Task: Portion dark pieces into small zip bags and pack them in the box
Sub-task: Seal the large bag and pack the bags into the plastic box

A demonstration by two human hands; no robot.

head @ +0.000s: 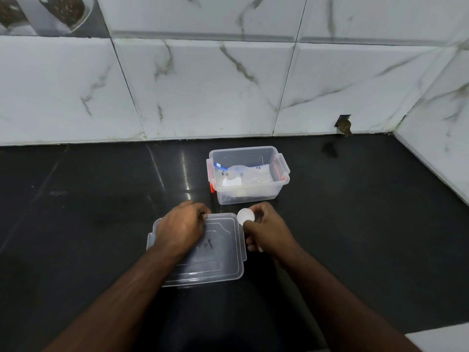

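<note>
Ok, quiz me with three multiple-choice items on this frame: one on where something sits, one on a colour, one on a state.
1. Where is the clear lid?
A. Snapped on the box
B. Flat on the dark counter, nearer the person than the box
C. Leaning on the wall

2. What colour are the latches on the clear box?
A. Orange-red
B. Green
C. Black

3. What is the right hand doing?
A. Lying flat on the counter
B. Reaching into the box
C. Pinching a small white round piece

Answers: 1 B, the lid lies under the left hand, in front of the box. 2 A, orange-red clips show at the box's ends. 3 C, thumb and fingers curl round the disc.
</note>
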